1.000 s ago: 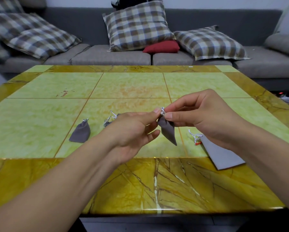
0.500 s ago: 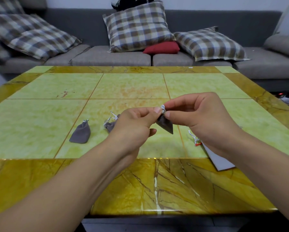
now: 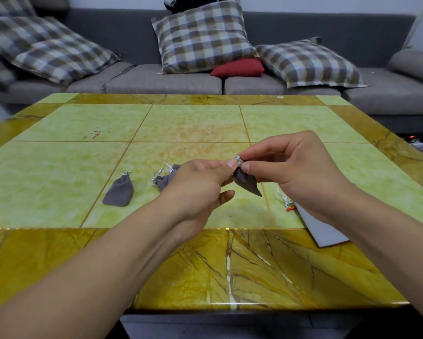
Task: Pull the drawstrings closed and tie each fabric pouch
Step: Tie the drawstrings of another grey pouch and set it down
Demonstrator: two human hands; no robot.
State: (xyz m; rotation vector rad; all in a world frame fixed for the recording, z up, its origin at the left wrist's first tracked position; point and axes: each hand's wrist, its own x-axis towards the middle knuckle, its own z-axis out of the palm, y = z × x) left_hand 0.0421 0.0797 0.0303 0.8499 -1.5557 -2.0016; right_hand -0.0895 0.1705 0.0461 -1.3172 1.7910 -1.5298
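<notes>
A small grey fabric pouch [image 3: 247,183] hangs above the table between my hands, its neck gathered and a knot of silver drawstring [image 3: 238,160] at the top. My left hand [image 3: 200,189] pinches the neck from the left with thumb and forefinger. My right hand [image 3: 296,172] pinches the string from the right. A closed grey pouch [image 3: 119,190] lies on the table to the left. Another grey pouch [image 3: 165,181] with silver strings lies partly hidden behind my left hand. A flat light-grey pouch [image 3: 320,228] with silver string lies under my right wrist.
The yellow-green tiled table [image 3: 193,123] has a brown marbled border; its near edge runs below my forearms. A grey sofa [image 3: 161,79] with checked cushions and a red cushion [image 3: 237,68] stands behind the far edge.
The held pouch swung up from hanging down to a tilted position, then settled. Both hands stay pinched at its neck and shifted only slightly.
</notes>
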